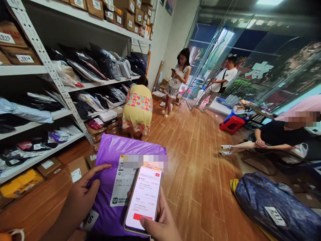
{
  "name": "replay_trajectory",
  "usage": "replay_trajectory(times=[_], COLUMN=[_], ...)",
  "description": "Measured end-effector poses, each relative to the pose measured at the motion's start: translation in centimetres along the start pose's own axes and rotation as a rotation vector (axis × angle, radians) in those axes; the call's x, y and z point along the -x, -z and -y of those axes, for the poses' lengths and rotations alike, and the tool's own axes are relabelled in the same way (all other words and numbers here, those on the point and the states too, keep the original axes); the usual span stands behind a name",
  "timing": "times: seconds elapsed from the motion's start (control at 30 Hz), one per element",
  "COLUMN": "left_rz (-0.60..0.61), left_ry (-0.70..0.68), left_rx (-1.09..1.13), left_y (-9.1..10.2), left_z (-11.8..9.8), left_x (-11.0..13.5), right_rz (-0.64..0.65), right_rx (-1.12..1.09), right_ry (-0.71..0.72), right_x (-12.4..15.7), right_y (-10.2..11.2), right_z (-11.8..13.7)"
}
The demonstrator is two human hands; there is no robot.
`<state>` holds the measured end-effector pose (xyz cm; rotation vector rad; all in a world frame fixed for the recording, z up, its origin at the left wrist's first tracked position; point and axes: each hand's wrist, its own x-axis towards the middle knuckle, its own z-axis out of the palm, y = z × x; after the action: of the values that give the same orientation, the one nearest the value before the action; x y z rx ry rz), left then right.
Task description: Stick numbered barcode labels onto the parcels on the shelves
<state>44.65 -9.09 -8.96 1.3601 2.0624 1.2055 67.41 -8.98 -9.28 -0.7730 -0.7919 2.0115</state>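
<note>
A purple plastic mailer bag (130, 146) fills the lower middle of the head view, with a white shipping label (119, 189) on its face. My left hand (84, 192) grips the bag's left side; the index finger and thumb show against the bag, while the other fingers are hidden. Another label (90, 219) peeks out near the bag's lower left corner. In my right hand (162, 219) is a smartphone (142, 197), tilted over the bag and covering part of its label. The phone's screen is lit with a list, and my right thumb rests near a red button at its bottom.
White metal shelves (56, 80) with bagged parcels and cartons line the left. A person in yellow (137, 107) bends beside them. Two people stand near the glass doors (215, 50); another sits at right. A red stool (232, 124) and a dark blue sack (273, 201) are on the wooden floor.
</note>
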Motion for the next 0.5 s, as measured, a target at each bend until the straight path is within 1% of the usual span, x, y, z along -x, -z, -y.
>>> replay_trajectory(times=[0.17, 0.33, 0.4, 0.5], left_rz=[0.04, 0.046, 0.058, 0.022], left_ry=[0.013, 0.065, 0.054, 0.01], left_rx=[0.007, 0.01, 0.003, -0.028], left_y=[0.11, -0.1, -0.21, -0.32], left_z=[0.35, -0.03, -0.22, -0.5], left_x=[-0.12, -0.4, -0.56, -0.81], right_rz=[0.034, 0.05, 0.053, 0.05], right_rx=[0.01, -0.007, -0.005, -0.002], right_ry=[-0.005, 0.0, 0.001, 0.007], right_x=[-0.16, -0.3, -0.35, -0.45], right_y=[-0.16, -0.33, -0.36, -0.32], right_z=[0.11, 0.31, 0.37, 0.36])
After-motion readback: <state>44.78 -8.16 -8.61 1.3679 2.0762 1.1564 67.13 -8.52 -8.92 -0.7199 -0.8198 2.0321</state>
